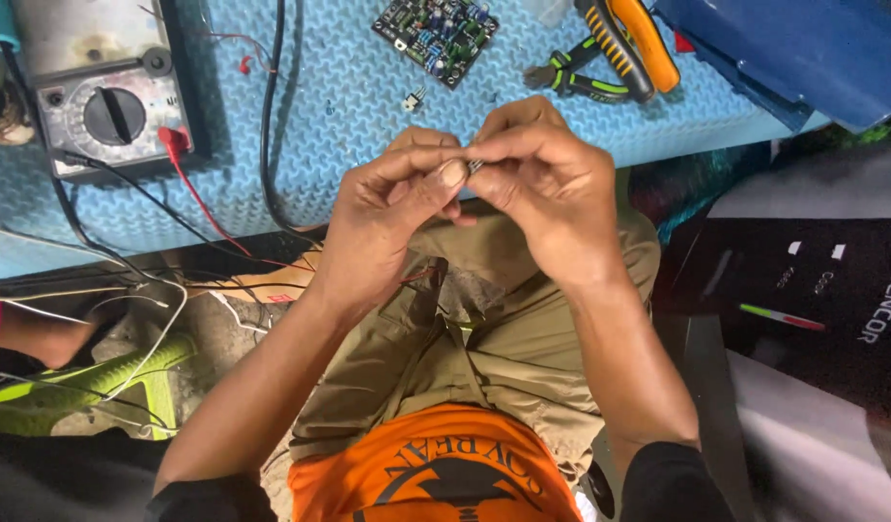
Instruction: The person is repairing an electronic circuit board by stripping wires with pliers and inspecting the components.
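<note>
Right at the centre of the frame, the left hand (388, 217) and the right hand (547, 188) meet fingertip to fingertip, both pinched shut on a tiny metallic part (474, 166) held over the person's lap, just below the edge of the blue tabletop (349, 116). Up on that tabletop lie a small green circuit board (436, 37) at the top centre, orange-handled pliers (610, 48) to its right, and a grey multimeter (107, 97) at the upper left with a red lead (189, 184) trailing off.
</note>
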